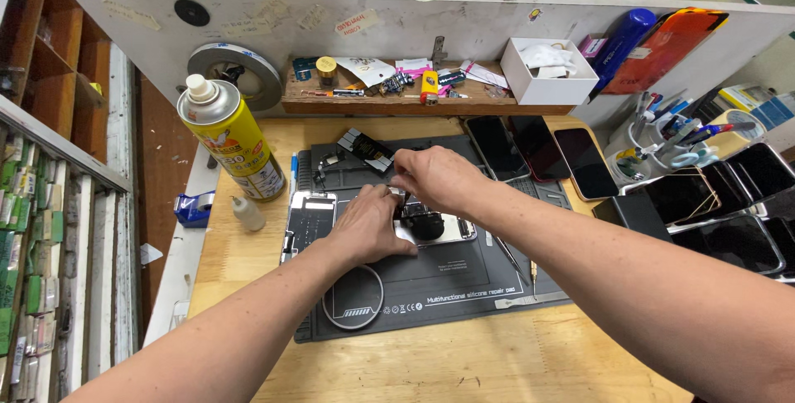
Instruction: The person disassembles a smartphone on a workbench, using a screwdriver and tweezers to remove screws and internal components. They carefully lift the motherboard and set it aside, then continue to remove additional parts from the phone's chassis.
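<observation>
Opened phone (431,227) flat on grey repair mat (431,287), mid-bench. Left hand (367,225) curled over phone's left part, fingers pressed down, pinning it. Right hand (437,178) above upper edge, fingertips pinched narrow at a small part; what sits between them too small to tell. Yellow spray can (232,139) and small white bottle (248,213) left of mat. Row of dark phones (538,148) behind right.

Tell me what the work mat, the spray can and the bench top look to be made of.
Work mat: looks like soft rubber or silicone; dark grey, matte, with moulded compartments.
Spray can: seems metal; glossy yellow printed body, silvery shoulder, white plastic nozzle.
Bench top: looks like wood, pale with visible grain, though it may be a veneer.
</observation>
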